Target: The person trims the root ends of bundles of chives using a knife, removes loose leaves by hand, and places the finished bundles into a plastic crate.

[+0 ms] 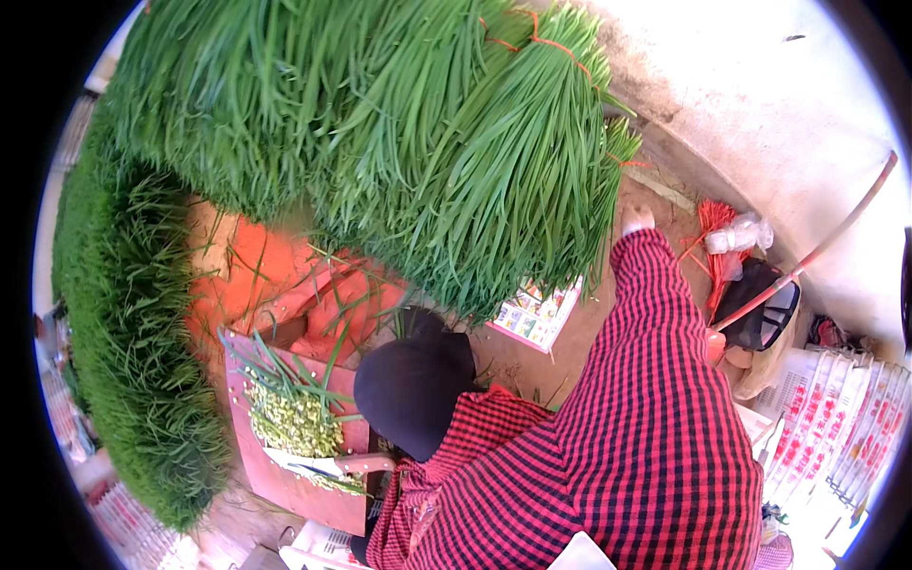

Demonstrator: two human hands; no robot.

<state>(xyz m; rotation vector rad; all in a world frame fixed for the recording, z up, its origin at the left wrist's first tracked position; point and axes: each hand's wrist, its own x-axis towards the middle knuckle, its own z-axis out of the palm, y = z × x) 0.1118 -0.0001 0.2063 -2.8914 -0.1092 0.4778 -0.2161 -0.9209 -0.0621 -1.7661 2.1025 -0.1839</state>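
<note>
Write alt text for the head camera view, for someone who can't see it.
A right hand, in a red-and-black checked sleeve, reaches beside a large heap of long green leaves, with orange ties around bundles. At lower left, a knife lies among small pale-green pieces on a reddish board.

Across the bag [743, 283], a pole [834, 237]; just above the bag, clear plastic [741, 234]. Lower right of it, printed sheets [836, 418]; well left, a leaflet [538, 315]. Farther above, a wall [760, 85].
</note>
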